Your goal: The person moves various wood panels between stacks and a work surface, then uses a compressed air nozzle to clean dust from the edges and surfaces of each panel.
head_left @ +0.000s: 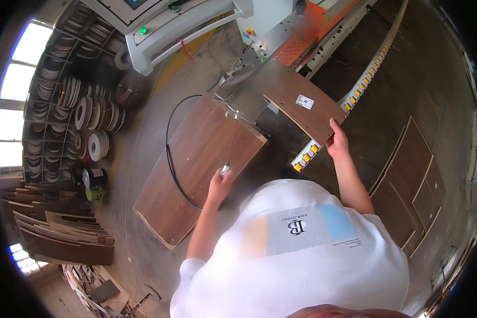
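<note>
My left hand (219, 185) is closed around what looks like an air blow gun (225, 169), whose thin rod points away from me. A black hose (168, 143) loops beside it and passes out of sight near my left forearm. Below that hand lies a stack of brown wood-grain boards (188, 159). My right hand (337, 141) grips the near right corner of a brown panel (289, 95), thumb on top and fingers hidden underneath. The panel carries a white label (305, 102) and small holes. Its far end reaches the machine (307, 37), where the picture is blurred.
Under the panel runs a rail with yellow rollers (373, 69), its near end close to my body. A control console (180, 37) stands at the far left. Racks of edge-band rolls (82, 114) line the left side; more panels (408, 185) lie at the right.
</note>
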Demonstrator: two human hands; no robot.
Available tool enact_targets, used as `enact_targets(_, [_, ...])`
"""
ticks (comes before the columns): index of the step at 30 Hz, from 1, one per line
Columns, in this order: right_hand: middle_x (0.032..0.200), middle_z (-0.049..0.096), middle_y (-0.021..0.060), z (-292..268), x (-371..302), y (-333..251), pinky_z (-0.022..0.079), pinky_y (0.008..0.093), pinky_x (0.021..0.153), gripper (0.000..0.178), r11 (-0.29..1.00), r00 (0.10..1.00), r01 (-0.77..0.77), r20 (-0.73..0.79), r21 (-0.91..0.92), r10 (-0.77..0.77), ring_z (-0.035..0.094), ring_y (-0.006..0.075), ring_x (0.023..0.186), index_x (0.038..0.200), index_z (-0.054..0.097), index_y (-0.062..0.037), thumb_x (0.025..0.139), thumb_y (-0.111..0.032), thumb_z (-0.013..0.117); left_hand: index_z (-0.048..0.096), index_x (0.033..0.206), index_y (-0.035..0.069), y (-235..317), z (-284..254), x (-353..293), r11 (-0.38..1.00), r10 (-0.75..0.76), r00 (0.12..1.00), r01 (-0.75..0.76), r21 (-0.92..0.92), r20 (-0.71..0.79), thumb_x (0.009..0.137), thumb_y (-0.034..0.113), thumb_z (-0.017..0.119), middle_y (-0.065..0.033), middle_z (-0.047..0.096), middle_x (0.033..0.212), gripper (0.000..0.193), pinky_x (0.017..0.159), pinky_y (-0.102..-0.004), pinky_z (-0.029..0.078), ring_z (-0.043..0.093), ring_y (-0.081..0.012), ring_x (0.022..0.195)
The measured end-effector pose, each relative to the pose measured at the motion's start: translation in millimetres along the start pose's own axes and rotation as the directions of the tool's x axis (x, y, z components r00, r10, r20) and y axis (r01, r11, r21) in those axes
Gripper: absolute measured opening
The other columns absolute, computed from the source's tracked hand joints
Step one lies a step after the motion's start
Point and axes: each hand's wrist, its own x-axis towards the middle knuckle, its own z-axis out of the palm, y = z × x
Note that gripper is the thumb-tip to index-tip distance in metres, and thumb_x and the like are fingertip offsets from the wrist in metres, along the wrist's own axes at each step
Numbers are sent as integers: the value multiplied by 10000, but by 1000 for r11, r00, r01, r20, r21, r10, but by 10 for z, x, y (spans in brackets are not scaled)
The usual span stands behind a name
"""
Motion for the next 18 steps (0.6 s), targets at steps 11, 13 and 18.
enact_targets(11, [1380, 559, 81, 544, 945, 350, 494, 425, 1023, 629, 994, 993, -107, 45, -33, 109, 560, 264, 1251, 1444, 453, -100, 912, -235, 759, 609, 1302, 76, 126, 384, -507, 945, -133, 989, 148, 290, -72, 976, 343, 668, -97, 743, 967, 425, 770, -343, 527, 684, -175, 846])
enact_targets(13, [1411, 539, 84, 663, 955, 440, 483, 425, 1034, 656, 997, 997, -72, -13, -18, 71, 546, 261, 1269, 1462, 436, -96, 909, -231, 763, 600, 1289, 37, 175, 435, -488, 932, -93, 990, 124, 340, -105, 979, 341, 664, -128, 737, 983, 439, 775, -350, 526, 687, -195, 849])
enact_targets(18, [1446, 525, 91, 848, 872, 478, 466, 424, 1051, 700, 999, 982, -3, -191, -52, -7, 531, 263, 1292, 1484, 426, -75, 904, -245, 778, 605, 1269, 49, 358, 660, -559, 903, -172, 982, 191, 384, -83, 968, 361, 666, -150, 739, 965, 438, 794, -379, 532, 699, -238, 863])
